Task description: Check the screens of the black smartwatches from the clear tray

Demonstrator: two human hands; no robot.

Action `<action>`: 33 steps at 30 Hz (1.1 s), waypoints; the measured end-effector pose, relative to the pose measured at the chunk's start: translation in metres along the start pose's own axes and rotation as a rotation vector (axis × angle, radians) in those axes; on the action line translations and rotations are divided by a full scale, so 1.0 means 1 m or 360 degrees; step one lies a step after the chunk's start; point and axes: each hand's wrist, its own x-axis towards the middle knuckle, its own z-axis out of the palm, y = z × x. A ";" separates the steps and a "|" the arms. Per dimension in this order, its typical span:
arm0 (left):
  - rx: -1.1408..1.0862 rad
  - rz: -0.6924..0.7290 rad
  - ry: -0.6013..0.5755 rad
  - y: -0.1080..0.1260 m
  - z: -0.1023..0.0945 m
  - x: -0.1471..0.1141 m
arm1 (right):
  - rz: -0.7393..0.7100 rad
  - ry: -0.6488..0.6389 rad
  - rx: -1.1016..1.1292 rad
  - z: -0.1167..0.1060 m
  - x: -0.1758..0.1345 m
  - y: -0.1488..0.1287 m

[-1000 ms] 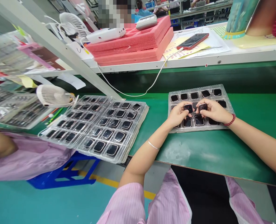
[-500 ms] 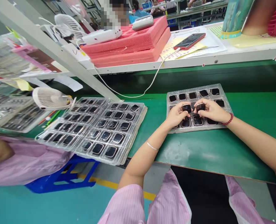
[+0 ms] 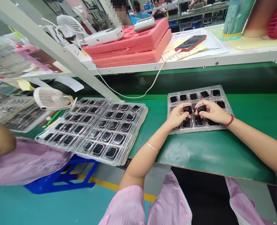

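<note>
Over a clear plastic tray (image 3: 200, 129) on the green bench, both hands each pinch one small dark-faced square unit that looks like a smartwatch. My left hand (image 3: 177, 116) is closed on a smartwatch (image 3: 187, 109), its dark face turned up. Close beside it, my right hand (image 3: 213, 112) grips another smartwatch (image 3: 201, 108) between thumb and fingers. The two watches are apart, with a narrow gap between them. Under and around the hands, more watches (image 3: 204, 94) sit in the tray's compartments; some compartments are hidden by my hands.
Left of me, stacked clear trays (image 3: 123, 150) hold many watches. A white fan (image 3: 50, 98) lies behind them. On the shelf are red foam blocks (image 3: 126, 51) and a phone (image 3: 190, 42) with a white cable (image 3: 152, 82). A co-worker's arm (image 3: 0, 140) is at far left.
My hands and the two smartwatches stay almost where they were. At far left, the co-worker's arm has risen and its hand has come into view.
</note>
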 end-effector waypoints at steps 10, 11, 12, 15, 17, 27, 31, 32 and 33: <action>-0.0010 0.0019 -0.0010 -0.003 -0.001 0.000 | 0.0105 -0.0003 0.0085 0.000 0.001 -0.005; -0.0011 0.0014 -0.0011 -0.003 -0.001 0.000 | 0.0106 0.0000 0.0087 0.001 0.001 -0.005; -0.0010 0.0009 -0.0012 -0.003 -0.001 0.000 | 0.0104 0.0003 0.0084 0.001 0.000 -0.006; -0.0002 0.0017 0.0001 -0.003 -0.001 0.000 | 0.0095 0.0003 0.0071 0.001 0.000 -0.006; 0.0000 0.0038 0.0012 -0.002 -0.001 0.000 | 0.0103 -0.0003 0.0067 0.000 0.000 -0.005; -0.0045 0.0043 0.0003 0.003 0.000 -0.002 | 0.0076 0.0004 0.0048 0.000 0.000 -0.002; 0.0018 0.0037 0.0005 0.003 0.000 -0.002 | 0.0095 0.0003 0.0035 0.000 0.000 -0.004; 0.0031 0.0039 0.0001 0.003 0.000 -0.002 | 0.0104 -0.0002 0.0035 -0.001 0.000 -0.005; 0.0038 0.0042 -0.0007 0.003 -0.001 -0.002 | 0.0110 -0.0006 0.0037 -0.001 0.000 -0.005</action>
